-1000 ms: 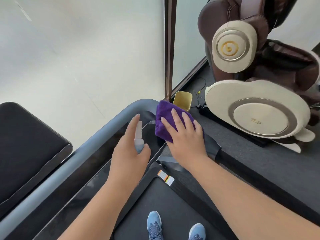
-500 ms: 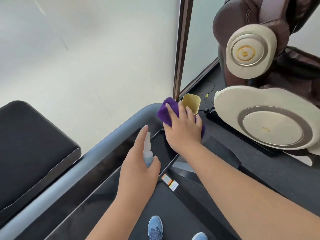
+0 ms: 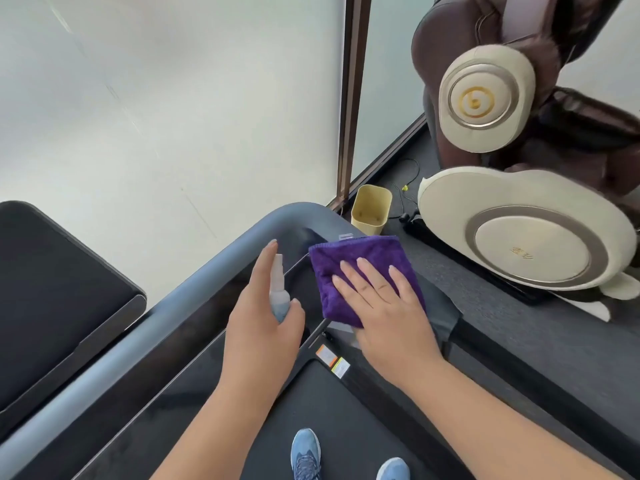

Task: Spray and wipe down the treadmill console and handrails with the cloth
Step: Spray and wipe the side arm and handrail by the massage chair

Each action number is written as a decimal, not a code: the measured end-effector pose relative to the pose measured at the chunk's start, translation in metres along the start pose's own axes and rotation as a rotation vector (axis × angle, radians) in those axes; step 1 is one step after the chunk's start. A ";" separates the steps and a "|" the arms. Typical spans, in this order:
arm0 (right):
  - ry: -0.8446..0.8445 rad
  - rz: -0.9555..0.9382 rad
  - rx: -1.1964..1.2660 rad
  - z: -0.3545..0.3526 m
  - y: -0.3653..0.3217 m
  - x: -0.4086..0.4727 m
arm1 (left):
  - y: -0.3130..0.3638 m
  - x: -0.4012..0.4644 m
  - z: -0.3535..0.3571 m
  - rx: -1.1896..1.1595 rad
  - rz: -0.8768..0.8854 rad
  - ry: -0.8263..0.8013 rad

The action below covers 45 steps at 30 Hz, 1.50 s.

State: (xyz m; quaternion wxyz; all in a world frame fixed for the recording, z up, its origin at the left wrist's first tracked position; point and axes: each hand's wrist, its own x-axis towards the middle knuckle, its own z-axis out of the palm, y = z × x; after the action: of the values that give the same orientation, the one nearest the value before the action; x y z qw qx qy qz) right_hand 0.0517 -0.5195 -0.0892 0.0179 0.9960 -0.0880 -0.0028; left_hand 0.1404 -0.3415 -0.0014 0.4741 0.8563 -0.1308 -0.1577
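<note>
1. The right hand (image 3: 382,317) lay flat on the purple cloth (image 3: 360,271), its fingers (image 3: 372,277) straight and spread, pressing the cloth onto the right end of the console (image 3: 194,344) where the handrail (image 3: 294,216) curved round.
2. The left hand (image 3: 263,320) gripped the small spray bottle (image 3: 278,292), fingers curled round its body and the forefinger stretched up along the nozzle, which pointed toward the far corner just left of the cloth.
3. The step looked like wiping that corner. It would go best with an even, flat palm, long overlapping strokes, and the cloth kept spread so no fold skipped a patch.
4. Any fresh spray probably belonged on the dark glossy panel ahead of the cloth, not on the right hand.
5. The handrail's far bend and its long left run seemed not yet wiped; the cloth would have to wrap round the tube there.
6. A yellow bin (image 3: 370,209) stood on the floor just beyond the corner, with a cable (image 3: 403,188) beside it.
7. A massage chair (image 3: 519,220) stood at the right, well apart from the treadmill.
8. A black bench (image 3: 52,289) sat at the left beyond the rail.
9. Nothing blocked the stroke; only the left hand, near the cloth, might crowd a leftward pass.
</note>
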 end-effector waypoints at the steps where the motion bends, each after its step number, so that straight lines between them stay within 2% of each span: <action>1: 0.015 0.040 0.019 -0.002 0.004 -0.012 | 0.000 0.000 0.001 0.007 0.010 0.000; 3: 0.029 0.137 0.098 -0.008 0.007 -0.021 | -0.002 -0.002 -0.001 0.011 0.016 0.008; 5: 0.063 0.309 0.237 -0.016 0.007 -0.008 | -0.005 -0.003 -0.007 0.000 0.004 0.016; 7: 0.065 0.513 0.356 -0.026 0.009 0.027 | -0.009 -0.007 -0.013 -0.010 -0.014 0.030; 9: 0.016 0.584 0.420 -0.033 0.011 0.075 | -0.015 -0.011 -0.019 -0.011 -0.017 0.051; 12: -0.041 0.452 0.403 -0.038 -0.010 0.138 | -0.021 -0.016 -0.025 -0.042 -0.010 0.076; 14: -0.046 0.355 0.297 -0.037 -0.039 0.152 | -0.024 -0.019 -0.027 -0.047 -0.017 0.088; 17: -0.002 0.195 0.119 -0.024 -0.065 0.128 | -0.027 -0.023 -0.028 -0.026 -0.039 0.088; 19: 0.035 0.098 0.055 -0.012 -0.057 0.095 | -0.027 -0.026 -0.026 -0.009 -0.052 0.085; 21: 0.029 0.086 0.009 -0.001 -0.038 0.052 | -0.026 -0.030 -0.021 0.013 -0.062 0.078; 24: -0.023 0.214 0.048 0.004 -0.015 -0.029 | -0.021 -0.033 -0.011 0.018 -0.081 0.063; 28: 0.042 0.483 0.216 -0.006 0.012 -0.097 | -0.016 -0.033 -0.003 -0.002 -0.079 0.014; 31: 0.027 0.791 0.457 -0.023 0.029 -0.063 | -0.017 -0.033 -0.001 -0.012 -0.076 0.002; 33: -0.031 0.866 0.545 -0.037 0.037 -0.014 | -0.018 -0.037 0.000 -0.016 -0.086 0.007; 37: -0.099 0.595 0.484 -0.048 0.012 0.090 | -0.017 -0.047 -0.001 -0.026 -0.076 0.035; 40: -0.056 0.430 0.357 -0.039 -0.033 0.133 | -0.018 -0.051 -0.003 -0.019 -0.094 0.066; 43: 0.017 0.259 0.236 -0.020 -0.067 0.113 | -0.020 -0.054 -0.008 -0.001 -0.111 0.096; 45: 0.010 0.134 0.313 -0.010 -0.087 0.073 | -0.020 -0.054 -0.012 0.007 -0.109 0.114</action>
State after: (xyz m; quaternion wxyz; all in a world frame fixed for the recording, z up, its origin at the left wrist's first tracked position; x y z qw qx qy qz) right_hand 0.1391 -0.4460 -0.0827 -0.1369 0.9785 -0.1533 0.0169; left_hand 0.0971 -0.3018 -0.0052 0.4685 0.8714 -0.0570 -0.1337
